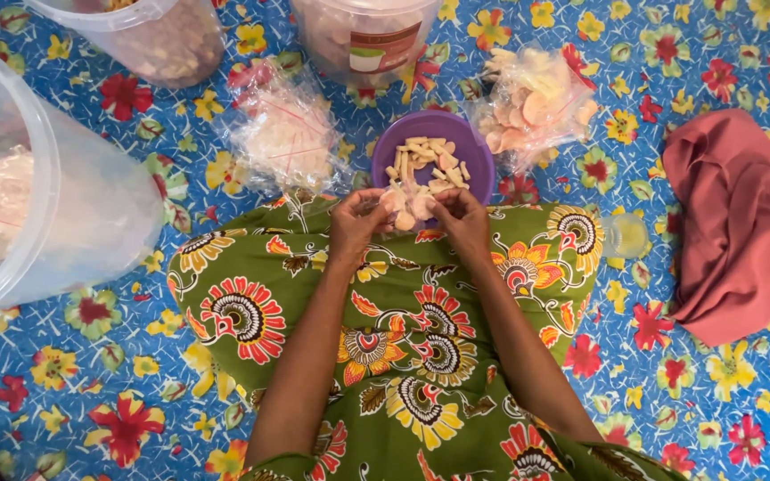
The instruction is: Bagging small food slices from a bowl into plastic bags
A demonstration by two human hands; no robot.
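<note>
My left hand (356, 223) and my right hand (463, 221) meet over my lap, both gripping a small clear plastic bag of pale crackers (407, 207). Just beyond them sits a purple bowl (476, 151) holding several pale cracker pieces (427, 160). My lap is covered by a green flowered cloth (403, 356).
Filled clear bags lie left (282, 142) and right (535, 102) of the bowl. Two clear tubs (158, 36) (367, 36) stand at the far edge, a large clear bucket (37, 196) at left. A reddish cloth (746, 223) lies at right, a small clear cup (627, 236) near my knee.
</note>
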